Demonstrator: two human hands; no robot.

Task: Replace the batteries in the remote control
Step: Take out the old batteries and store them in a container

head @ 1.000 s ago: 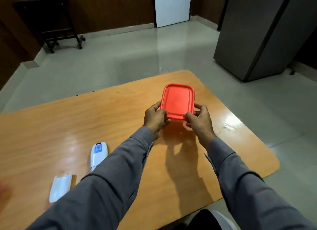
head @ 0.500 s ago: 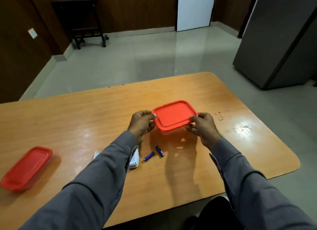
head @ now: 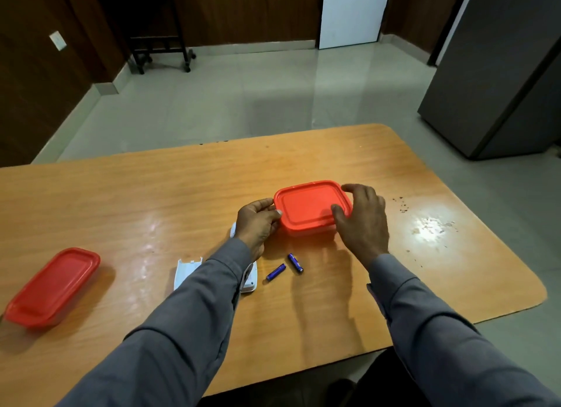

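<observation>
Lowered onto table (head: 182, 194) — red box (head: 309, 206), both hands gripping.

No text, label or number is legible; the two blue batteries' (head: 285, 267) print is too small.

Wood-panelled walls (head: 243, 12), grey tiled floor (head: 243, 103)

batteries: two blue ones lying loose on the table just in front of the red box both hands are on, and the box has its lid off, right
Not quite: the head view shows the lid on the red box. The rest holds: two blue batteries lie loose on the table just in front of it, with the left hand and right hand on it.
</observation>
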